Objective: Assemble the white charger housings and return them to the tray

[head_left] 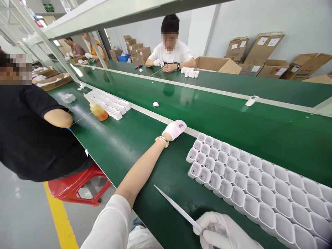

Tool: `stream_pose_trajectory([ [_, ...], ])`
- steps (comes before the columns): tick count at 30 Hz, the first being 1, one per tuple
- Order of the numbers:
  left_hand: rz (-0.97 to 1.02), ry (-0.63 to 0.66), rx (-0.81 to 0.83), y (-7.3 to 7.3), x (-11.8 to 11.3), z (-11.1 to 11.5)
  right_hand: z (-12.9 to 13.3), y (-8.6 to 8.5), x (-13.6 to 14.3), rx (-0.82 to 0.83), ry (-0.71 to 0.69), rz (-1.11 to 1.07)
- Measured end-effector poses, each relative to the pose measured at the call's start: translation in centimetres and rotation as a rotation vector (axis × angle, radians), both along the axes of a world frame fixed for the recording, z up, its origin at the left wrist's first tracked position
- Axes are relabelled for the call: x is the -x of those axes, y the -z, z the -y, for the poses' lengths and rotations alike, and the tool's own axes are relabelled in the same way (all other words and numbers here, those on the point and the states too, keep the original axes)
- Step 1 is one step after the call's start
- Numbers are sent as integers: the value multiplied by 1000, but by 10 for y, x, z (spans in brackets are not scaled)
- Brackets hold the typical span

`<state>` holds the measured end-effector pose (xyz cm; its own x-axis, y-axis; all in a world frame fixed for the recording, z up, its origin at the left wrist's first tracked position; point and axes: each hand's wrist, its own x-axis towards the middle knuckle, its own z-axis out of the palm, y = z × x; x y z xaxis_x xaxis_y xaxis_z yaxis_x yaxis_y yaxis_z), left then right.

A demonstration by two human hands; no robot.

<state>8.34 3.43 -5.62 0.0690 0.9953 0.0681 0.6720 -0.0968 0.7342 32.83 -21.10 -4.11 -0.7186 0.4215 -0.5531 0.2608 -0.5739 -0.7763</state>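
My left hand (pixel 174 130), in a white glove with a beaded bracelet at the wrist, reaches out to the pale strip along the bench. Its fingers look closed, and a small dark patch shows at their tips; I cannot make out what it is. Low in the view my right hand (pixel 220 230), also gloved, grips long pointed metal tweezers (pixel 178 209), whose tip points up and left over the green bench. To the right of both hands stand rows of white open-topped cups (pixel 237 180), several at the left end with small dark marks inside.
At the left, a co-worker in black (pixel 38 128) sits on a red stool (pixel 77 183). A bottle of orange liquid (pixel 99 112) stands by more white cups (pixel 109 103). A small part (pixel 155 104) and a white device (pixel 252 100) lie beyond the strip. Another person (pixel 169 52) works opposite.
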Motion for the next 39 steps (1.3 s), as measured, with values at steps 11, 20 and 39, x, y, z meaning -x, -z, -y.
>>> stream_pose_trajectory([
  [11,-1,8,-5,0,0,2,-2,-4,4,-3,43,-6],
  [20,-14,15,-4,0,0,1,-1,-5,5,-11,40,-27],
  [39,-44,28,16,0,0,0,0,-4,4,20,46,-22],
])
